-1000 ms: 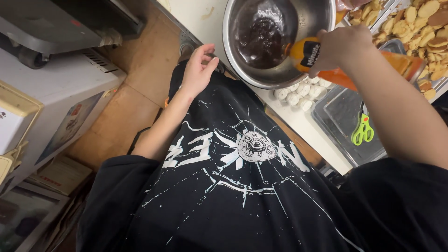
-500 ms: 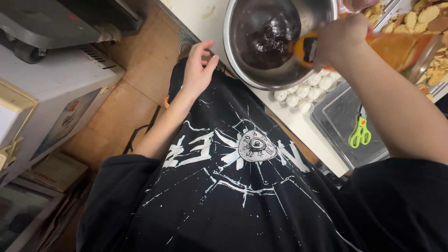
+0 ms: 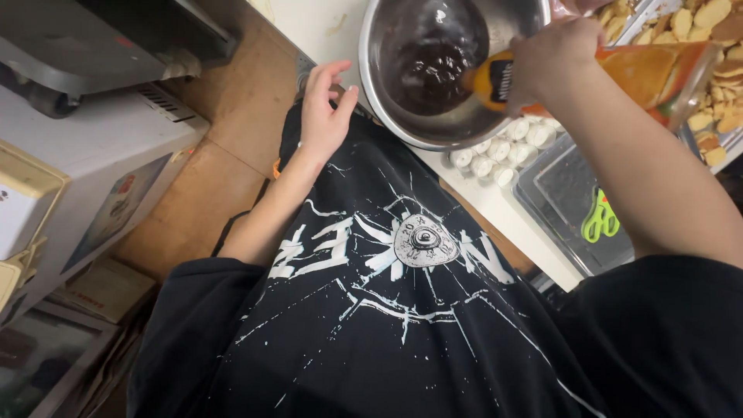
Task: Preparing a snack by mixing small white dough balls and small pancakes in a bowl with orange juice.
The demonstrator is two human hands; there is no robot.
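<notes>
The steel mixing bowl (image 3: 464, 116) sits at the near edge of the white surface (image 3: 325, 31), unsteadied. The left hand (image 3: 325, 112) hangs open and empty beside its rim. The right hand (image 3: 553, 62) grips an orange squeeze bottle (image 3: 642, 73), tipped nozzle-down over the bowl. Risk: overpouring, or the bowl shifting — nothing braces it. Contents: dark, glossy brown sauce (image 3: 433, 73), pooled off-centre.

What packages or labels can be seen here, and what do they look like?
Orange bottle: tilted over the steel bowl in the right hand, with a dark label patch.
Orange pouch: behind that hand, glossy with clear edges.
White box: left, by the floor, with a colourful picture label on its side.
</notes>
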